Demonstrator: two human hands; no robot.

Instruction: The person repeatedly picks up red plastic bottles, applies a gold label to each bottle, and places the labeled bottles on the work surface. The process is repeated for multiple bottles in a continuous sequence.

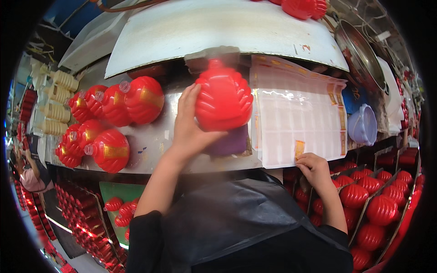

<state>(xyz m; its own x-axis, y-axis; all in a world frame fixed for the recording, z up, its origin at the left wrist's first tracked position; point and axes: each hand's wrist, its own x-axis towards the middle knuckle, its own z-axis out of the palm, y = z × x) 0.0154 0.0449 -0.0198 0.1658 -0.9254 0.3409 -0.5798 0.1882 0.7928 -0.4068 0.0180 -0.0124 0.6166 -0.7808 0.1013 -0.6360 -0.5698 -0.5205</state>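
A glossy red bottle [225,102] with ribbed sides is over the middle of the table, its neck pointing away from me. My left hand [191,123] grips its left side and underside, fingers along the ribs and thumb beneath. Under the bottle, a purple pad [230,142] shows in part. To the right lies a white backing sheet [296,109] of labels, mostly bare, with a few orange-gold ones along its right edge. At its near edge my right hand [315,169] pinches an orange-gold label [299,149] between thumb and fingertips.
Several red bottles with gold labels [144,100] lie at the left of the metal table. A raised white board [218,27] spans the back. Right of the sheet stand a lilac bucket [363,125] and a metal pan [359,54]. Boxes of red bottles [382,210] sit at lower right.
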